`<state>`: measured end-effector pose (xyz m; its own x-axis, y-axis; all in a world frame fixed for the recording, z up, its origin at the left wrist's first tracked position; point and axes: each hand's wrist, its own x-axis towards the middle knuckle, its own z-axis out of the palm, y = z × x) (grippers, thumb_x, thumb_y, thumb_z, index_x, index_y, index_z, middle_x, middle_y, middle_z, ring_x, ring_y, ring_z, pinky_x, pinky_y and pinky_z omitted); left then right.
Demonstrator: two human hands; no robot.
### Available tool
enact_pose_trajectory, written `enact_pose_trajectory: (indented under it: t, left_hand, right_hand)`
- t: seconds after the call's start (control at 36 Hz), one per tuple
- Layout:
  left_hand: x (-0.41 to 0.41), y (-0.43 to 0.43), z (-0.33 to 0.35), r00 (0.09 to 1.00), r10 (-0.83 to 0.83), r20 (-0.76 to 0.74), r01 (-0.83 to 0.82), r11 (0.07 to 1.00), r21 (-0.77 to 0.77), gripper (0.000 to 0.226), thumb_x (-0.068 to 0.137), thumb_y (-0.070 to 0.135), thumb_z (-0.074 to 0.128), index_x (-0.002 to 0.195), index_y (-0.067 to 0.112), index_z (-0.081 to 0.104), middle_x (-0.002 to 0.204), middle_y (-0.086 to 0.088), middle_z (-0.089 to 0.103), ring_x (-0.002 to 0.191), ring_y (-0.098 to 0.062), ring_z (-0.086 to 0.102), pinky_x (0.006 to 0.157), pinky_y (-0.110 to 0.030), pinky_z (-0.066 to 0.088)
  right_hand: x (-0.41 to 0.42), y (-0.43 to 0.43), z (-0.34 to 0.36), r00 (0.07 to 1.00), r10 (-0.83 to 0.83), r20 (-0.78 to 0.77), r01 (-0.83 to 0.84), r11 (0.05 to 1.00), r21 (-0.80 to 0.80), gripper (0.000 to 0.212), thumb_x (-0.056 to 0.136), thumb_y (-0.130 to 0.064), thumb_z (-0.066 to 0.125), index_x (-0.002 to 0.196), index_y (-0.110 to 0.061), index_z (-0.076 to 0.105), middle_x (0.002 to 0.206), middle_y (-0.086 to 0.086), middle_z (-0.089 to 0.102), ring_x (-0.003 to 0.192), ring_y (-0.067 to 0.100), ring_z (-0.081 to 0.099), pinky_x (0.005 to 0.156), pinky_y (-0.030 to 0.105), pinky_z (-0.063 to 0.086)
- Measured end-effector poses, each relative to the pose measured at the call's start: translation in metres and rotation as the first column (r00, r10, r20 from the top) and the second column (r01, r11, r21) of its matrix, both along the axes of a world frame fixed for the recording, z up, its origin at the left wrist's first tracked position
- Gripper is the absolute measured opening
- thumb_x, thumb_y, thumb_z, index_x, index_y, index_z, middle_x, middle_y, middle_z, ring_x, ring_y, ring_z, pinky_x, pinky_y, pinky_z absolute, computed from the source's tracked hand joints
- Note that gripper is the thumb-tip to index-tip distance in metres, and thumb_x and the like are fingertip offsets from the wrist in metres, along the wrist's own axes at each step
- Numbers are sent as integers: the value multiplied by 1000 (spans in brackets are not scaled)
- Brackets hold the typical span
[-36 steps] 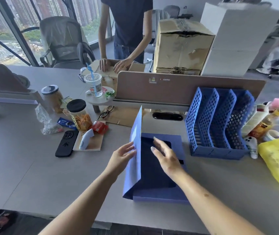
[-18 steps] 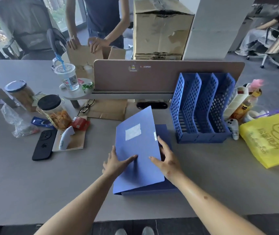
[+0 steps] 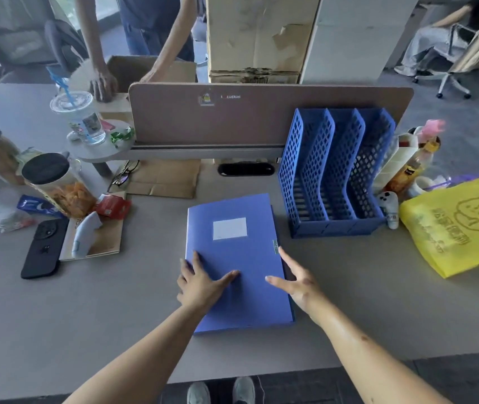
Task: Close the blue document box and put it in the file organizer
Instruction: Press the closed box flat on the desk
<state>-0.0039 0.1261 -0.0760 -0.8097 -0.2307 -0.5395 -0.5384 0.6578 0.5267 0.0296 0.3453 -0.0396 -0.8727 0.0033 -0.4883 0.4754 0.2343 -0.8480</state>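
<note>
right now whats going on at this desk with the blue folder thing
A person is closing a blue document box that lies flat on the desk. The left hand presses open on the lid, and the right hand rests open along the box's right edge near the clasp. The lid looks down. The blue file organizer stands just beyond the box to the right, its three slots showing nothing inside, so the box has not gone in yet.

Bare desk [image 3: 334, 287] between box [image 3: 232, 258] and organizer [image 3: 334, 176]; organizer slots empty.
</note>
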Motion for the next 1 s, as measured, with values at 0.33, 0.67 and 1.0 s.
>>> enact_pose_trajectory:
  t: [0.33, 0.67, 1.0]
  left_hand:
    - [1, 21, -6, 1000, -16, 16, 18, 993, -116, 122, 69, 72, 68, 156, 32, -8, 166, 1, -10, 149, -30, 8, 110, -56, 25]
    - [1, 30, -10, 999, -30, 31, 35, 982, -188, 122, 72, 72, 65, 156, 31, -12, 166, -2, -14, 149, -32, 5, 110, -60, 26]
    - [1, 31, -13, 997, -69, 46, 78, 966, -245, 121, 73, 75, 61, 155, 29, -17, 165, -3, -15, 148, -33, 6, 107, -59, 30]
  right_hand:
    - [3, 6, -23, 993, -41, 115, 55, 991, -122, 86, 87, -18, 70, 155, -31, 17, 161, -5, 22, 147, 13, 22, 101, 21, 29]
    - [-3, 8, -31, 983, -56, 175, 74, 993, -96, 89, 86, -13, 71, 155, -27, 18, 162, 2, 19, 148, 14, 22, 103, 22, 29]
    - [-9, 0, -36, 980, -8, 198, -48, 959, 278, 82, 90, -31, 64, 155, -32, 15, 158, -6, 30, 144, 20, 35, 106, 26, 35]
